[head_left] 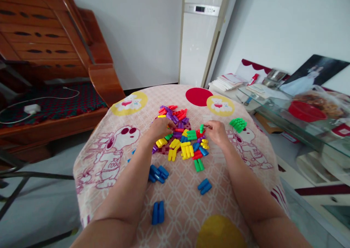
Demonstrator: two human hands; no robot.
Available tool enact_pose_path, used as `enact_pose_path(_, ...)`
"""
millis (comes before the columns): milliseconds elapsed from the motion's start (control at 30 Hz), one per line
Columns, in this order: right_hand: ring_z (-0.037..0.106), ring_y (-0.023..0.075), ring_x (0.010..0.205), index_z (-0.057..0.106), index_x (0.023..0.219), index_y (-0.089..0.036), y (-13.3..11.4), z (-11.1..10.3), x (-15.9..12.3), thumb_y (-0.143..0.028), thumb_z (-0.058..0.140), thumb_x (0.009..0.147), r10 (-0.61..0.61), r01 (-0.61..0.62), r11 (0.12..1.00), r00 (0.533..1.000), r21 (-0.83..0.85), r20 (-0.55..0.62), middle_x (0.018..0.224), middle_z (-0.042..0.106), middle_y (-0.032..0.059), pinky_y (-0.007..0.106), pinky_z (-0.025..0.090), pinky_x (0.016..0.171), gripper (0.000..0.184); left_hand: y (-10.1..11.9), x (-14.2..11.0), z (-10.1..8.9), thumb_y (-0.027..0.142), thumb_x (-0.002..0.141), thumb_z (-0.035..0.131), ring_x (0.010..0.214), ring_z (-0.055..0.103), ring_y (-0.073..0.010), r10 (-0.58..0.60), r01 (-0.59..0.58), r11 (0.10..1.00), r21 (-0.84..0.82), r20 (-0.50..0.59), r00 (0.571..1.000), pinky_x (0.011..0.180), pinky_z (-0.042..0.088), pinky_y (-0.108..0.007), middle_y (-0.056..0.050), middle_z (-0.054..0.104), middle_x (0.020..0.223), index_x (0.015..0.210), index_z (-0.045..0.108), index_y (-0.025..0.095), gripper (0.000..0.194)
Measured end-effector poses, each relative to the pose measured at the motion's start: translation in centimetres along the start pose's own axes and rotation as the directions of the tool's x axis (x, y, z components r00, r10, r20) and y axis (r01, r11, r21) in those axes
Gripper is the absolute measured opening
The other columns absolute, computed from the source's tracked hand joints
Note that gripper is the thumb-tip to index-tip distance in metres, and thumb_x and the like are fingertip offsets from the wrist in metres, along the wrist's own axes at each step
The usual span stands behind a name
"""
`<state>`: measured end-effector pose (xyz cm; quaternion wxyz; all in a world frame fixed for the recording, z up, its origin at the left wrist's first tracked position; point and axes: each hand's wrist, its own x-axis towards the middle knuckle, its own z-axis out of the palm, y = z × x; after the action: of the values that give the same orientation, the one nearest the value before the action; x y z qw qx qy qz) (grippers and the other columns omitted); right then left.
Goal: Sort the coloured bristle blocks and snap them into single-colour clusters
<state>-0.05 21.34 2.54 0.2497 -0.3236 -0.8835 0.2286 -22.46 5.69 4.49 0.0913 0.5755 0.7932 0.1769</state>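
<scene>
A heap of plastic bullet-shaped building blocks lies on the table, with purple blocks [179,125] and red blocks [181,113] toward the back. Yellow blocks [187,150] spread across the front of the heap. My left hand [159,129] is at the heap's left side, fingers curled down and closed; what they grip is hidden. On the right, my right hand [218,132] pinches a small green block [201,128] at its fingertips, just above the heap. Beneath that sits another green block [192,135]. Joined green blocks [238,124] lie apart, to the right of this hand.
Blue blocks [158,174] lie beside my left forearm, with a blue pair [158,213] nearer me and another blue pair [205,186] toward the right. A patterned cloth [180,211] covers the round table. Right of it is a glass shelf [300,122] holding a red bowl [307,111]. A wooden bench [101,73] stands left.
</scene>
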Motion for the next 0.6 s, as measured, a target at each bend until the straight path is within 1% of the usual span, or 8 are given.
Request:
enact_pose_path(100,0.070,0.0177,0.082,0.076,0.097,-0.015,0.7,0.0,0.2,-0.010,0.057,0.076,-0.011,0.011,0.998,1.000,-0.058,-0.012,0.090,0.077,0.0071,0.026,0.051,0.079,0.029,-0.3,-0.1,-0.4,0.020,0.067,0.066,0.082,0.067,-0.0209,0.034,-0.032,0.997,-0.067,0.020,0.999,0.078,0.049,-0.028,-0.003,0.077,0.090,0.090,0.081,0.024,0.028)
enact_pose_path(200,0.069,0.0181,0.087,0.074,0.105,-0.014,0.5,0.1,0.1,-0.012,0.053,0.083,-0.108,0.104,0.991,0.993,-0.086,-0.040,0.100,0.076,0.0098,0.028,0.050,0.082,0.031,-0.6,-0.2,-0.7,0.020,0.065,0.064,0.079,0.067,-0.0202,0.050,-0.045,0.991,-0.127,0.035,0.998,0.073,0.049,-0.027,-0.001,0.077,0.085,0.090,0.081,0.025,0.030)
enact_pose_path(267,0.067,0.0194,0.093,0.073,0.108,-0.014,0.0,0.2,-0.1,-0.013,0.052,0.086,-0.187,0.183,0.977,0.982,-0.112,-0.023,0.104,0.074,0.0118,0.030,0.050,0.085,0.030,-0.6,-0.2,-0.8,0.021,0.064,0.063,0.079,0.068,-0.0203,0.052,-0.048,0.989,-0.139,0.029,0.998,0.071,0.049,-0.026,-0.001,0.077,0.083,0.090,0.081,0.024,0.032)
enact_pose_path(333,0.064,0.0207,0.100,0.071,0.112,-0.014,-0.7,0.5,-0.4,-0.017,0.055,0.088,-0.281,0.284,0.952,0.959,-0.111,0.045,0.109,0.072,0.0128,0.032,0.048,0.089,0.029,-0.5,-0.3,-0.8,0.021,0.064,0.062,0.079,0.068,-0.0202,0.054,-0.051,0.989,-0.138,0.018,0.998,0.071,0.049,-0.025,-0.001,0.077,0.085,0.090,0.080,0.023,0.032)
enact_pose_path(433,0.062,0.0206,0.104,0.071,0.113,-0.015,-2.1,0.9,-0.8,-0.017,0.065,0.085,-0.391,0.415,0.906,0.897,-0.084,0.206,0.109,0.072,0.0114,0.033,0.045,0.093,0.029,-0.3,-0.3,-0.9,0.020,0.064,0.061,0.079,0.068,-0.0196,0.054,-0.053,0.986,-0.156,0.004,0.999,0.073,0.050,-0.025,-0.002,0.077,0.088,0.091,0.080,0.021,0.033)
enact_pose_path(500,0.063,0.0202,0.098,0.073,0.107,-0.016,-2.8,1.0,-1.0,-0.016,0.069,0.083,-0.402,0.448,0.887,0.868,-0.110,0.291,0.101,0.073,0.0102,0.033,0.044,0.091,0.024,-0.4,-0.3,-0.8,0.019,0.065,0.060,0.078,0.068,-0.0193,0.050,-0.050,0.982,-0.181,-0.004,0.999,0.074,0.051,-0.026,-0.003,0.077,0.087,0.092,0.079,0.020,0.033)
enact_pose_path(533,0.063,0.0201,0.095,0.074,0.101,-0.017,-3.1,0.8,-1.0,-0.016,0.070,0.082,-0.397,0.453,0.882,0.863,-0.132,0.312,0.097,0.073,0.0095,0.033,0.044,0.089,0.020,-0.4,-0.3,-0.8,0.019,0.065,0.060,0.077,0.068,-0.0193,0.048,-0.048,0.980,-0.194,-0.005,0.999,0.073,0.051,-0.026,-0.003,0.077,0.085,0.092,0.079,0.020,0.034)
enact_pose_path(600,0.062,0.0191,0.089,0.074,0.091,-0.017,-3.4,0.4,-1.1,-0.016,0.071,0.080,-0.376,0.439,0.885,0.870,-0.157,0.319,0.090,0.072,0.0073,0.031,0.043,0.085,0.011,-0.6,-0.2,-0.7,0.019,0.065,0.060,0.076,0.068,-0.0194,0.039,-0.039,0.975,-0.217,-0.005,0.999,0.072,0.052,-0.026,-0.002,0.076,0.080,0.093,0.079,0.020,0.034)
